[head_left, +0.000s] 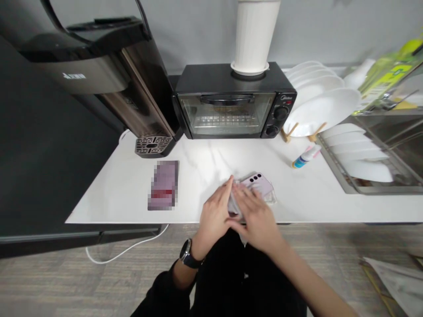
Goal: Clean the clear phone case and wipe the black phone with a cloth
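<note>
My left hand (214, 210) and my right hand (259, 218) meet at the counter's front edge, fingers pressed together around a pale, shiny thing (233, 206). Most of it is hidden under the fingers, so I cannot tell its kind. Just beyond my right fingers a lilac smartphone (261, 184) lies back up, its three camera lenses showing. A clear, thin piece (271, 197) sticks out from under its right side. My left wrist wears a dark watch (187, 253).
A blurred-out purple rectangular item (164, 185) lies on the white counter (125, 189) at left. Behind stand a water dispenser (132, 97), a toaster oven (228, 103) carrying a white pot (256, 37), racked plates (324, 108) and a small spray bottle (306, 157). The sink (350, 189) holds bowls.
</note>
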`<action>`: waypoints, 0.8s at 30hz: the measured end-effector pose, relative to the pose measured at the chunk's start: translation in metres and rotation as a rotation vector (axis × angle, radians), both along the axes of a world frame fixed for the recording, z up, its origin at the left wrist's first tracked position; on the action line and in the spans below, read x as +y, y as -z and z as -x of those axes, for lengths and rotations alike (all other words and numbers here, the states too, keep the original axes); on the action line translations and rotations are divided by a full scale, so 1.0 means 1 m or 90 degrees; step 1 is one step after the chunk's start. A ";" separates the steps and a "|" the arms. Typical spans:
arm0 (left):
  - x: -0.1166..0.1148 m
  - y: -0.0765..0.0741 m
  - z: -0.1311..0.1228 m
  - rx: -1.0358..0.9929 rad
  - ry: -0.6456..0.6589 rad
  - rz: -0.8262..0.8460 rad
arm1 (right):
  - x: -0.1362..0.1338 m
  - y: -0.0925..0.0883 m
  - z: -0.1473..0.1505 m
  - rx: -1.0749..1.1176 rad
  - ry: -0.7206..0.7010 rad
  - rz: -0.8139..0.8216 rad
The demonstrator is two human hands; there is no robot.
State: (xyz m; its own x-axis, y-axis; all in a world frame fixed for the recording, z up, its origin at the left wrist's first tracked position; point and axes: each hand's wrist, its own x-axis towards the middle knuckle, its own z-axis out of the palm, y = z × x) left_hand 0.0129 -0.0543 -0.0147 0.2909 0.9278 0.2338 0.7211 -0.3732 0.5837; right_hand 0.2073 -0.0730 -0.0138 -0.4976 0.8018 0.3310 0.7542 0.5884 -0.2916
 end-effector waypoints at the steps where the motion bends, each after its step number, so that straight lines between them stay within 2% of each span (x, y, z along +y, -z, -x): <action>1: 0.000 0.000 0.000 0.004 -0.004 0.002 | -0.002 0.000 0.001 -0.006 -0.048 0.019; 3: 0.000 0.001 -0.001 0.010 -0.011 0.005 | -0.003 0.001 -0.002 -0.024 -0.077 0.039; 6: -0.001 -0.001 -0.001 0.009 -0.019 0.000 | 0.004 0.001 -0.010 -0.027 0.059 0.001; 8: -0.001 -0.002 0.000 0.008 -0.023 0.006 | 0.008 0.000 -0.006 -0.013 0.096 -0.017; 12: 0.000 -0.004 0.000 0.007 -0.025 0.034 | 0.002 -0.001 0.000 -0.008 -0.067 0.037; 13: 0.000 -0.004 0.000 0.008 -0.030 0.034 | 0.002 0.000 -0.004 -0.013 -0.077 0.046; 14: 0.001 -0.004 -0.001 0.008 -0.036 0.030 | 0.004 0.000 -0.009 -0.019 -0.054 0.044; 17: 0.001 -0.003 -0.002 0.001 -0.044 0.020 | 0.015 0.001 -0.020 -0.018 0.108 0.000; 18: 0.001 -0.002 -0.002 0.001 -0.044 0.021 | 0.018 0.000 -0.018 -0.015 0.130 -0.008; 19: 0.001 -0.001 -0.002 0.003 -0.045 0.024 | 0.018 -0.001 -0.015 -0.014 0.115 -0.003; 22: 0.001 0.001 -0.001 0.021 -0.046 0.030 | 0.011 -0.004 -0.008 -0.022 -0.052 0.045; 23: 0.001 0.001 0.000 0.024 -0.044 0.026 | 0.009 -0.005 -0.010 -0.026 -0.078 0.053; 24: 0.001 0.002 0.000 0.023 -0.045 0.021 | 0.009 -0.006 -0.013 -0.029 -0.063 0.050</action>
State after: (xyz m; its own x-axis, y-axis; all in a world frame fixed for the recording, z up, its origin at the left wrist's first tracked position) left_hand 0.0129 -0.0536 -0.0163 0.2329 0.9530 0.1938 0.7661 -0.3026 0.5671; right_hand 0.2203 -0.0636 -0.0080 -0.5886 0.7706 0.2445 0.7069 0.6373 -0.3068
